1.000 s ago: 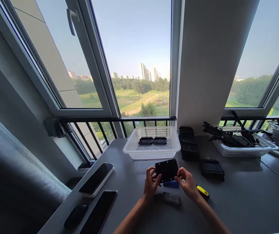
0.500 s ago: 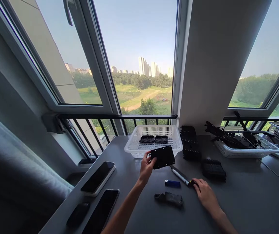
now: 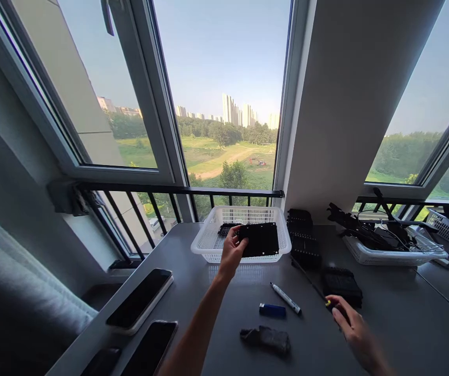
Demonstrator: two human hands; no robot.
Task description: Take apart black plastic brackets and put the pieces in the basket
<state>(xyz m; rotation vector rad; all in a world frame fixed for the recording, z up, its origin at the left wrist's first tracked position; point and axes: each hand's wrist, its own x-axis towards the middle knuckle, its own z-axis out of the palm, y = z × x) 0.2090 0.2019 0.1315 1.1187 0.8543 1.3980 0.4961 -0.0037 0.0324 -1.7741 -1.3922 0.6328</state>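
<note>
My left hand point(image 3: 230, 253) grips a flat black plastic plate point(image 3: 259, 239) by its left edge and holds it over the white mesh basket point(image 3: 209, 240), above other black parts lying inside. My right hand point(image 3: 353, 326) rests low on the grey table point(image 3: 404, 318), closed around the yellow-and-black handle of a screwdriver point(image 3: 318, 291) whose thin dark shaft points up and left. A white marker pen point(image 3: 285, 298), a blue lighter point(image 3: 272, 310) and a dark crumpled cloth point(image 3: 265, 338) lie on the table between my hands.
Stacks of black parts point(image 3: 303, 237) stand right of the basket, one more point(image 3: 341, 285) nearer my right hand. A second white basket point(image 3: 394, 252) with dark tools and cables sits at the right. Phones point(image 3: 140, 300) lie at the left edge. Windows with a black railing run behind.
My left hand carried the black plate forward from in front of me to over the basket. My right hand let go of the plate, moved right and closed on the screwdriver.
</note>
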